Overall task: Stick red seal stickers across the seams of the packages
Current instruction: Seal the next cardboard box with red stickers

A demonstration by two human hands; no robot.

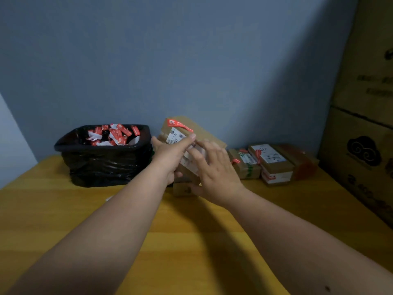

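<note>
**Q:** Head view, lower half of the frame: what is lying nearest the camera?

**A:** Two bare forearms are reaching from the bottom corners toward the centre, over a yellow wooden table (63,209).

**Q:** What are the hands doing at mid-frame?

**A:** Both are holding a brown package (187,137), which is standing tilted at the centre of the frame. The left hand (170,154) is gripping its left side, thumb stretched across the white shipping label (175,135) and the other fingers hidden behind the carton. The right hand (214,169) is lying over the package's lower right face with fingers spread fairly wide and slightly bent; blur is hiding whether the fingertips are pinching anything.

**Q:** Where is the seal sitting?

**A:** A red seal sticker (179,124) is running across the package's upper edge, just above the label. A second small carton (184,189) is showing below the hands, touching the table.

**Q:** What is standing farther back?

**A:** Left of centre, a bin lined with a black bag (102,165) is holding red and white sticker scraps (112,134). Right of centre, a row of sealed packages (274,165) is resting against the blue wall (191,50), each bearing red strips. Large cardboard boxes (361,124) are stacked along the right edge.
</note>
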